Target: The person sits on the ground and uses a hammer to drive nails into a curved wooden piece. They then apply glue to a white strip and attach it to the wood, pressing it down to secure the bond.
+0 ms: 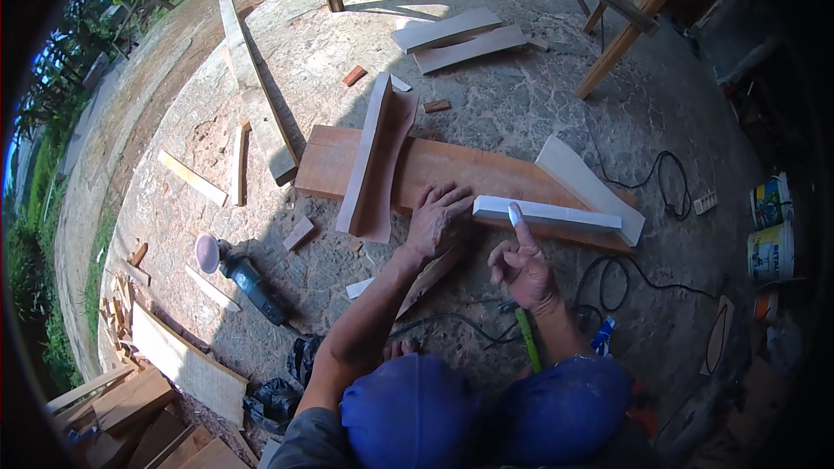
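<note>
Batten [547,212], pale wood, straight and narrow, square-cut ends; lies flat along the near edge of a wide reddish plank [452,172] on the stone floor [521,95]. Left hand [437,221] rests palm-down on the plank, fingers spread, touching the batten's left end. Right hand [521,267] hovers just below, index finger raised against the batten, other fingers curled. Angle grinder [248,276] lies well apart, left.

The left hand [439,219] covers part of the reddish plank [469,172]. Stacked boards [130,408] are cut off at the lower-left edge. Paint cans [771,230] blur near the right rim.
</note>
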Demonstrator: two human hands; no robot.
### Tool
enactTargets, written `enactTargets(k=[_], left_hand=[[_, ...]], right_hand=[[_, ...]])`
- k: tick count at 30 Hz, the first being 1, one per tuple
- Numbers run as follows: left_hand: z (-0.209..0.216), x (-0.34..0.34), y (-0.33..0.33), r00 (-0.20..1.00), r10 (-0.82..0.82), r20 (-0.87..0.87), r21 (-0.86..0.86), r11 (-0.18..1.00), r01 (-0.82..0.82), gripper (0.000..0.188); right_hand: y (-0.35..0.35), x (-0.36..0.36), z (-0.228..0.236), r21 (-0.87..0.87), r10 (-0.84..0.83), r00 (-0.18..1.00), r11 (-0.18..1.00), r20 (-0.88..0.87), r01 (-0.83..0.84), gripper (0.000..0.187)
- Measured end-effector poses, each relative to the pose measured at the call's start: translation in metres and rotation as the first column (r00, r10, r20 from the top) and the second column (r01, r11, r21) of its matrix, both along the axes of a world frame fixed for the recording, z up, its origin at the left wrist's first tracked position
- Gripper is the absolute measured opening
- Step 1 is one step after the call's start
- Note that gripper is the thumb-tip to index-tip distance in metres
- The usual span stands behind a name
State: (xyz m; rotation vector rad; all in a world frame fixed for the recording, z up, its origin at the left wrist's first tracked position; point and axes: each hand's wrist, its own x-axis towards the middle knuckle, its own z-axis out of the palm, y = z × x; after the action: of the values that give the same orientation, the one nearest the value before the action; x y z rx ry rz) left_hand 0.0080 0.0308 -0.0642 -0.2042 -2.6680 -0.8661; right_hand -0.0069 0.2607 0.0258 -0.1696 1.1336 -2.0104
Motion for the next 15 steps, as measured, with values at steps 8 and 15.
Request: enactTargets(k=[8, 15], left_hand=[[0.03, -0.02, -0.033, 0.975, 0.139, 0.171, 0.381, 0.903, -0.196, 0.047], [0.068, -0.124, -0.057, 0.964, 0.241, 0.112, 0.388, 0.883, -0.266, 0.034]], right_hand=[[0.013, -0.129, 0.033, 0.314, 0.03, 0.66, 0.895, -0.75, 0.316, 0.096], [-0.049, -0.226, -0.03, 0.601, 0.423, 0.502, 0.754, -0.754, 0.266, 0.103]])
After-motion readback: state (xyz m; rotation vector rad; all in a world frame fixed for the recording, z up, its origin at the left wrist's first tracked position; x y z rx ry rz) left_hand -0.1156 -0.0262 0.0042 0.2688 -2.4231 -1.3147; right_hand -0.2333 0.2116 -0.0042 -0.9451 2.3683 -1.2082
